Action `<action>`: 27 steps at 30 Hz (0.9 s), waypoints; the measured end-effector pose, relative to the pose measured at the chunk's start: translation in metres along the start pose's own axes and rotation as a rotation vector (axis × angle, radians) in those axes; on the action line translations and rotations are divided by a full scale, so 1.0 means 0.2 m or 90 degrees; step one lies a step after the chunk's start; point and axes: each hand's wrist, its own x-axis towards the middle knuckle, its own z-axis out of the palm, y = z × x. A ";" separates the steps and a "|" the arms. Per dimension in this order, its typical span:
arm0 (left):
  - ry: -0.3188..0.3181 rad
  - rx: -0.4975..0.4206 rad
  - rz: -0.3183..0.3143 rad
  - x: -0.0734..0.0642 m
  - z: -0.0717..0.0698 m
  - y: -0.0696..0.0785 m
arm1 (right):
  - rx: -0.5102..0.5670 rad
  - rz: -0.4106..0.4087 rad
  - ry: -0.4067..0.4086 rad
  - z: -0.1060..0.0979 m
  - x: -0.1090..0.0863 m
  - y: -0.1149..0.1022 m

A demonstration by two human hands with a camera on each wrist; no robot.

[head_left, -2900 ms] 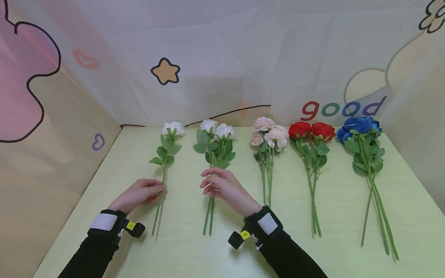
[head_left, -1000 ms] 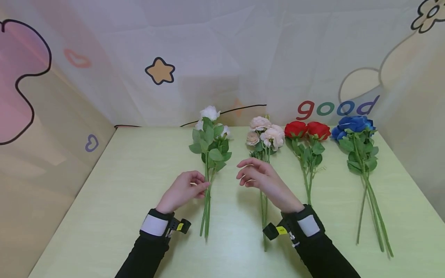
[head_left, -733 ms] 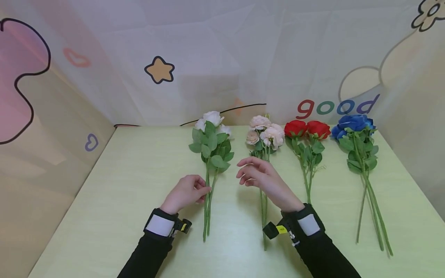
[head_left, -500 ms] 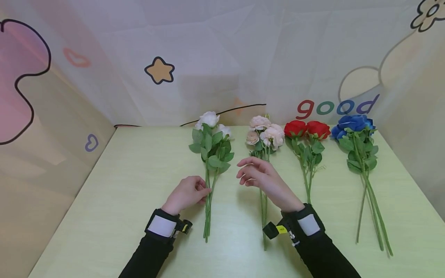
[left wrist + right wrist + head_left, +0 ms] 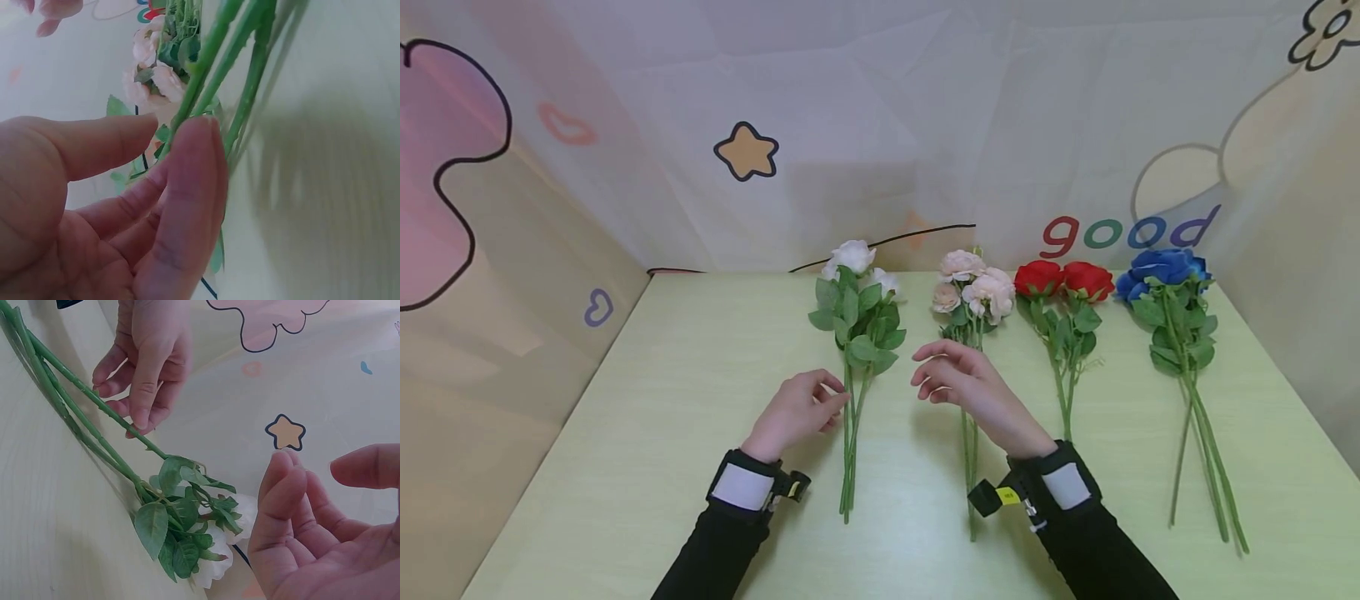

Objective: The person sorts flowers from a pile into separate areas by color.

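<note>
Three white roses (image 5: 853, 255) lie together left of the table's middle, leaves overlapping and stems (image 5: 848, 450) bunched. My left hand (image 5: 797, 412) is just left of these stems. In the left wrist view its thumb (image 5: 106, 147) stands apart from the fingers, with nothing between them; the stems pass just beyond the fingertips. In the right wrist view, the left hand (image 5: 153, 369) is beside one stem; whether it touches is unclear. My right hand (image 5: 966, 387) hovers over the stems of the pale pink flowers (image 5: 988, 293), fingers loosely bent, holding nothing.
To the right lie two red roses (image 5: 1086, 282) and a bunch of blue flowers (image 5: 1168, 267), stems toward me. The pale wooden table (image 5: 700, 358) ends at a printed cloth backdrop (image 5: 865, 100). A camera is strapped to each wrist.
My left hand has carried the single white rose right, laid it on the other two and released it, easing slightly off the stems. Earlier, my right hand moved right; lately it stays still.
</note>
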 end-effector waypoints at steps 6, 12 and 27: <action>0.004 0.052 0.019 0.00 0.03 0.00 | -0.003 -0.003 -0.003 0.00 0.00 0.01; 0.004 0.077 0.024 -0.01 0.04 0.00 | -0.004 -0.003 -0.002 0.00 0.01 0.01; 0.085 0.133 0.053 -0.02 0.00 0.02 | -0.055 -0.005 0.026 -0.02 0.02 0.04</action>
